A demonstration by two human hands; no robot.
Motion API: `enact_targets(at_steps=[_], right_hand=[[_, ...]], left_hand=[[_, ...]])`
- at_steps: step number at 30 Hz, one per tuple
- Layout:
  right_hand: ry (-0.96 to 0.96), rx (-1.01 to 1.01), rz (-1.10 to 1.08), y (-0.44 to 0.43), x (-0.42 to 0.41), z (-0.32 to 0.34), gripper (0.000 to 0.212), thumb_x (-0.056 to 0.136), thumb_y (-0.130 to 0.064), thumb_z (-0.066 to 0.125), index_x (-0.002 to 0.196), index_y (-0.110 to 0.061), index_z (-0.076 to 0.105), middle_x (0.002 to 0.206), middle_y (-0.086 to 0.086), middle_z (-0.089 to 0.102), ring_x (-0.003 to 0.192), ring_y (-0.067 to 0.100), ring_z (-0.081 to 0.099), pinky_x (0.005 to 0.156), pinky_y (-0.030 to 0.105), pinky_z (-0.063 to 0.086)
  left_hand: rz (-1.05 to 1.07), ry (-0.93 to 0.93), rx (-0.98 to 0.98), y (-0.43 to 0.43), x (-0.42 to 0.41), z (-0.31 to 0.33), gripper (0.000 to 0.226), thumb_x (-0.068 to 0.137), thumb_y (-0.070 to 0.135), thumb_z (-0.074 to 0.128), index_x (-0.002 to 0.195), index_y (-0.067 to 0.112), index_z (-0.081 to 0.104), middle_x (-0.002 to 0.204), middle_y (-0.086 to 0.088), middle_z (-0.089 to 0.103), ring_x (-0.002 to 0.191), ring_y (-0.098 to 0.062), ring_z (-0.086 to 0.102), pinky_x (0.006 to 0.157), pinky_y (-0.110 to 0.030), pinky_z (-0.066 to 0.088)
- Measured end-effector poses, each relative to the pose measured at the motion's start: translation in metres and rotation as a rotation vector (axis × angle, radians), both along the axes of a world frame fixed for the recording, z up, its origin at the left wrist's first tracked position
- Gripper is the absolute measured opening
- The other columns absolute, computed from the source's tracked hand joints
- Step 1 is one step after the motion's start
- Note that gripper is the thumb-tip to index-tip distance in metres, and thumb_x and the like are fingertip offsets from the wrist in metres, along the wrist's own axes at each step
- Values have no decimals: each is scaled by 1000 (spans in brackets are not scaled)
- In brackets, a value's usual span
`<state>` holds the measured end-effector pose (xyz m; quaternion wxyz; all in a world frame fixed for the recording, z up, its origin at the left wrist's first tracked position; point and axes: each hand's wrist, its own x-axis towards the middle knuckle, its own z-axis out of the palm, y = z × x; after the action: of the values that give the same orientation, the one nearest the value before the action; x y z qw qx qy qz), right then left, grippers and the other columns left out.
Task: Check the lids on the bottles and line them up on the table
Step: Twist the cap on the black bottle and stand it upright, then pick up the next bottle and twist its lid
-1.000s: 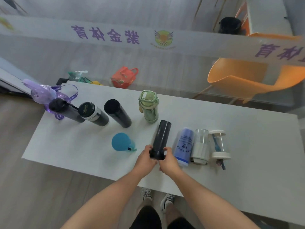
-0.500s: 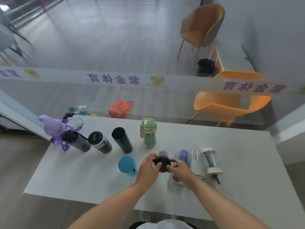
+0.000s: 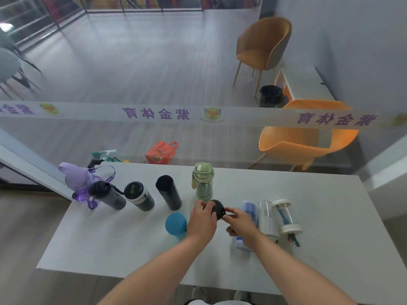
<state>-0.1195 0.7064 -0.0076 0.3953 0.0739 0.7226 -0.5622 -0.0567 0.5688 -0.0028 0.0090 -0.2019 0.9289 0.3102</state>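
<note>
Step in hand: checking the lid (image 3: 217, 208) on the black bottle (image 3: 212, 213); I judged this a test of the cap, with placing not yet begun.
Bottle position: it was held over the near middle of the table (image 3: 330, 216), just in front of the green bottle (image 3: 202, 182) and between the blue bottle (image 3: 176, 223) and the clear bottle (image 3: 265, 216). Its lid end faced the camera and the body was mostly hidden behind the hands, so whether its base touched the table could not be told.
Left hand (image 3: 203, 220): wrapped round the bottle from the left, fingers curled over its upper part, forearm reaching in from below.
Right hand (image 3: 241, 224): thumb and forefinger pinched the lid's right edge, with the other fingers curled beneath.
Hands together: close, one each side of the lid, both gripping.
Next move: probably a firm twist to confirm the cap is tight, then standing the bottle upright in the open spot right of the green bottle, level with that back line.
Care needed: clearing the green bottle on the way in.
</note>
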Motion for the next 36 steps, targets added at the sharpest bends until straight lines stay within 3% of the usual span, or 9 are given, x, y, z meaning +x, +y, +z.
enact_targets(at_steps=[9, 15, 19, 25, 27, 29, 32, 36], right_hand=[[38, -9, -57, -4, -6, 3, 30, 97, -2, 50, 119, -21, 58, 95, -1, 70, 55, 17, 51, 56, 27, 41], [89, 59, 34, -14, -4, 2, 39, 98, -7, 51, 135, -15, 56, 118, 4, 68, 60, 16, 59, 58, 27, 47], [138, 113, 84, -16, 1, -1, 39, 98, -12, 52, 136, -15, 56, 121, 5, 66, 59, 15, 62, 57, 26, 49], [201, 245, 54, 10, 5, -7, 25, 93, -12, 58, 116, -10, 68, 103, 3, 70, 54, 17, 60, 55, 28, 49], [253, 327, 55, 30, 8, -11, 17, 92, -11, 57, 100, -12, 72, 91, 3, 70, 54, 17, 60, 52, 26, 49], [319, 445, 112, 53, 14, -19, 16, 92, -12, 55, 93, -15, 71, 88, 3, 71, 61, 19, 64, 60, 31, 55], [330, 552, 220, 85, 28, -39, 18, 92, -17, 55, 102, -15, 71, 94, 4, 72, 75, 20, 67, 77, 40, 60], [314, 647, 437, 116, 48, -60, 41, 94, -22, 55, 135, -19, 55, 120, 7, 67, 108, 24, 64, 91, 36, 53]], left_hand=[[-90, -21, 24, -15, -8, 5, 24, 101, 26, 48, 123, 20, 56, 128, -2, 48, 104, -19, 55, 90, -27, 49], [-184, -24, -287, -21, 1, 4, 32, 101, 28, 43, 129, 17, 51, 129, -3, 49, 110, -24, 43, 93, -33, 44], [-233, -49, -349, -26, 7, 4, 31, 100, 31, 42, 127, 18, 52, 126, -3, 51, 108, -26, 43, 91, -36, 45], [-329, 58, -382, -22, 11, 1, 27, 100, 30, 44, 121, 18, 56, 121, -2, 55, 104, -25, 45, 87, -35, 42], [-462, 128, -355, -14, 13, -5, 21, 99, 26, 45, 111, 17, 60, 112, -2, 59, 98, -24, 47, 84, -35, 45], [-615, 167, -343, -1, 17, -19, 17, 99, 21, 44, 103, 15, 60, 103, -3, 60, 90, -24, 48, 77, -40, 48], [-603, 100, -190, 27, 34, -29, 7, 96, 18, 54, 99, 12, 57, 100, -5, 59, 85, -24, 52, 73, -40, 49], [-357, -165, 12, 54, 48, -57, 22, 96, 29, 54, 116, 21, 50, 119, 2, 53, 105, -20, 54, 82, -31, 43]])
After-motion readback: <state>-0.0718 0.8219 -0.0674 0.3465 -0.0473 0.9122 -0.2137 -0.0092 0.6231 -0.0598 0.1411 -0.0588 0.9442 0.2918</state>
